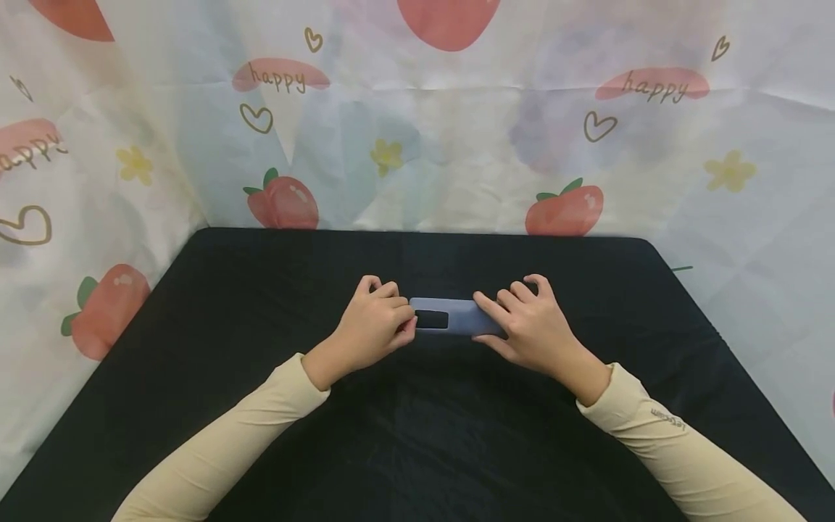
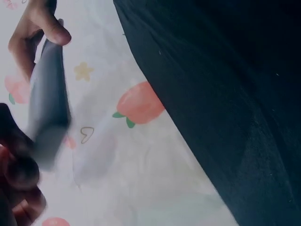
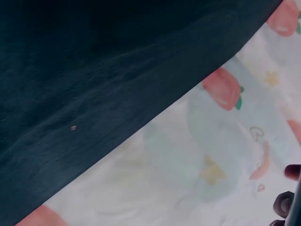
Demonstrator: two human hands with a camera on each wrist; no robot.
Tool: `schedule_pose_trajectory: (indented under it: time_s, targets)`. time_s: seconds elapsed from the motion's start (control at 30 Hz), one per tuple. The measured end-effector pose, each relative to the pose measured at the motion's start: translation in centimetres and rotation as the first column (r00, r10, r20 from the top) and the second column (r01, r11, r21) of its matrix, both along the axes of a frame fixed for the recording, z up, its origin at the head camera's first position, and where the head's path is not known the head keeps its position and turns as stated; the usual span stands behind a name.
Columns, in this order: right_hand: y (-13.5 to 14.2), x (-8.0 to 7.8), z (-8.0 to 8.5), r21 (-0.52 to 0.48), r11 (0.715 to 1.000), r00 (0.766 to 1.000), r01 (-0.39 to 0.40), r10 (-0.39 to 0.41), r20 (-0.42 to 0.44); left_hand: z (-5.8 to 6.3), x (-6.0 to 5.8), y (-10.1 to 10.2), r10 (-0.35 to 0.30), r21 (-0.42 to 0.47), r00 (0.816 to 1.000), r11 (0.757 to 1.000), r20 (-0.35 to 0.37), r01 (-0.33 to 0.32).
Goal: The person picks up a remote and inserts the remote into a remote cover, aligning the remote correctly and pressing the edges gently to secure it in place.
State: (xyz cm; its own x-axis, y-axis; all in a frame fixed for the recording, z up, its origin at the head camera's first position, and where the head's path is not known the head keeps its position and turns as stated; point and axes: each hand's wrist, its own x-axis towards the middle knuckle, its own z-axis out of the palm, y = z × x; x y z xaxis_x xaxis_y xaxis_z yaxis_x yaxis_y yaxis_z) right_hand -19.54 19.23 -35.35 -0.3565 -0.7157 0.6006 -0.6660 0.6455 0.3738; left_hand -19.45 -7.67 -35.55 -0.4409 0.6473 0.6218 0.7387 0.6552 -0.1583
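Between the two hands is a long blue-grey flat-sided case (image 1: pixel 459 317) with a dark rectangular panel on its left part. My left hand (image 1: pixel 378 319) pinches its left end between thumb and curled fingers. At the other end my right hand (image 1: pixel 531 322) grips it, thumb below and index finger above, covering that end. The left wrist view has the case (image 2: pixel 49 94) blurred and seen lengthwise, the left fingers (image 2: pixel 23 174) at its near end and the right hand's thumb (image 2: pixel 57 34) at the far one. Only a few right fingertips (image 3: pixel 283 204) show in the right wrist view.
A black cloth covers the table (image 1: pixel 417 449), which has rounded far corners. Behind it and to both sides hangs a pale curtain (image 1: pixel 443 167) printed with strawberries, hearts, flowers and the word "happy". Both forearms, in cream sleeves (image 1: pixel 222 449), reach in from the near edge.
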Motion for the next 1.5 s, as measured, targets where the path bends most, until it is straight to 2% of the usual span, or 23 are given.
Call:
schedule_pose_trajectory:
  time_s: [0.13, 0.37, 0.5, 0.67, 0.8, 0.9, 1.07, 1.27, 1.37, 1.43, 1.5]
  targets:
    - [-0.8, 0.4, 0.2, 0.017, 1.0, 1.0, 0.023, -0.023, -0.004, -0.4, 0.1, 0.6, 0.083, -0.034, 0.996, 0.996, -0.033, -0.084]
    - [-1.8, 0.8, 0.2, -0.001, 1.0, 1.0, 0.024, -0.024, -0.02, -0.4, 0.5, 1.2, 0.159, -0.014, 0.983, 0.987, -0.09, -0.16]
    - [-1.8, 0.5, 0.1, 0.011, 0.999, 0.999, 0.041, -0.041, -0.028, -0.7, 0.2, 1.1, 0.17, -0.028, 0.975, 0.984, -0.144, -0.176]
    - [-1.1, -0.1, 0.3, 0.021, 0.996, 0.996, 0.087, -0.086, -0.028, -0.8, -0.9, 0.0, 0.177, 0.003, 0.964, 0.984, -0.201, -0.18]
    - [-0.7, -0.4, 0.4, -0.005, 0.996, 0.995, 0.093, -0.093, -0.025, -0.3, -1.1, -0.9, 0.202, 0.065, 0.962, 0.979, -0.183, -0.193]
    - [-0.4, -0.6, 0.4, -0.041, 0.995, 0.995, 0.089, -0.091, -0.035, 0.2, -1.0, -1.0, 0.219, 0.077, 0.963, 0.975, -0.156, -0.209]
    - [-0.5, -0.8, 0.2, -0.058, 0.996, 0.996, 0.066, -0.069, -0.054, 0.5, -1.1, -0.2, 0.203, 0.044, 0.97, 0.979, -0.13, -0.199]
    - [-0.7, -0.8, 0.0, -0.048, 0.998, 0.996, 0.045, -0.049, -0.071, 0.4, -1.1, 0.4, 0.142, 0.032, 0.979, 0.99, -0.148, -0.139]
    - [-0.7, -0.8, -0.1, -0.053, 0.999, 0.995, 0.005, -0.01, -0.095, 0.3, -1.3, 0.6, 0.111, 0.005, 0.981, 0.994, -0.156, -0.112]
    - [-0.8, -0.9, -0.2, -0.062, 0.998, 0.993, -0.029, 0.021, -0.116, 0.2, -1.3, 0.7, 0.092, -0.028, 0.978, 0.995, -0.186, -0.099]
    - [-0.8, -1.0, -0.2, -0.073, 0.996, 0.992, -0.048, 0.039, -0.124, 0.2, -1.4, 0.7, 0.069, -0.075, 0.967, 0.993, -0.247, -0.09]
